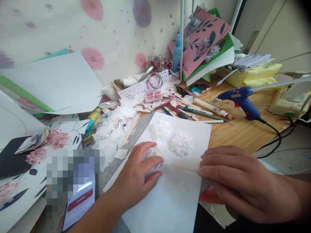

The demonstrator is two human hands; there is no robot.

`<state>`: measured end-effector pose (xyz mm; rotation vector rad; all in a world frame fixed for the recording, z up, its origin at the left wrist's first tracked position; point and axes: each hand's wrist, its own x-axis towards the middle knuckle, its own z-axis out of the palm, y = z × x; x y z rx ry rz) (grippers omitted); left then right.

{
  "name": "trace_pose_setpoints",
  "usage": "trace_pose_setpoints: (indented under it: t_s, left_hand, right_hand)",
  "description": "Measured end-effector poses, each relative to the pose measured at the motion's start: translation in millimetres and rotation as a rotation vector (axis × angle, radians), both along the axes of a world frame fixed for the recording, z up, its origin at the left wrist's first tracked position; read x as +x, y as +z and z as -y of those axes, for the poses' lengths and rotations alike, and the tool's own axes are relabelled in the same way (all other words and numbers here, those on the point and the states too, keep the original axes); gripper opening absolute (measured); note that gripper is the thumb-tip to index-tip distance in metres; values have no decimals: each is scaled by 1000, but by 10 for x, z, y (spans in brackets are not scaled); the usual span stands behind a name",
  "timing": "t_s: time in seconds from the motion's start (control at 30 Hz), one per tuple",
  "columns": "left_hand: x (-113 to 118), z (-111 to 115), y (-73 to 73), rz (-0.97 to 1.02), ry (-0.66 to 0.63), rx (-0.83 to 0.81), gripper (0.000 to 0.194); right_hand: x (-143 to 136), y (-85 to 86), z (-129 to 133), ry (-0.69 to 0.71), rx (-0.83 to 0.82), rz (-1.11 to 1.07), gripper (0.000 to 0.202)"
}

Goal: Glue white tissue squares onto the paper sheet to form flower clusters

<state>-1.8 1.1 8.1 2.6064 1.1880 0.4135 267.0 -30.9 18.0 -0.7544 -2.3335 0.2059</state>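
A sheet of white paper (177,197) lies in front of me, bearing fluffy white flower clusters that look like layered bits of thin paper. Two of them, the upper cluster (160,130) and the right cluster (181,143), show fully. My left hand (138,176) rests over a third cluster (153,151) at the lower left, fingers spread and touching it, hiding part of it. Between the fingertips of my right hand (243,181) is a thin wooden stick (184,168), its tip pointing left, close to that cluster.
White paper scraps (109,136) and a flat wooden stick (131,129) lie to the left. Markers (194,110) crowd the back. A blue glue gun (243,100) with a black cable stands at right. A phone (80,200) leans at lower left beside printed flower sheets (58,139).
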Motion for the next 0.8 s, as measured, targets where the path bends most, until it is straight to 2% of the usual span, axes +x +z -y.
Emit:
trace_pose_setpoints:
  t_s: [0.17,0.23,0.5,0.67,0.8]
  left_hand:
    - [-147,-60,52,228,203,78,17]
    - [-180,-82,72,274,259,127,14]
    - [-72,-42,17,275,264,64,7]
    - [-170,-63,92,283,394,61,7]
    - [-289,-113,203,211,606,73,13]
  right_hand:
    - [80,110,-22,-127,-118,-89,23]
    - [36,108,-49,-126,-155,-108,22]
    - [-210,-28,-123,-64,-368,0,22]
    - [-228,-29,-133,-54,-367,73,26]
    - [-300,-44,-130,-33,-287,150,27]
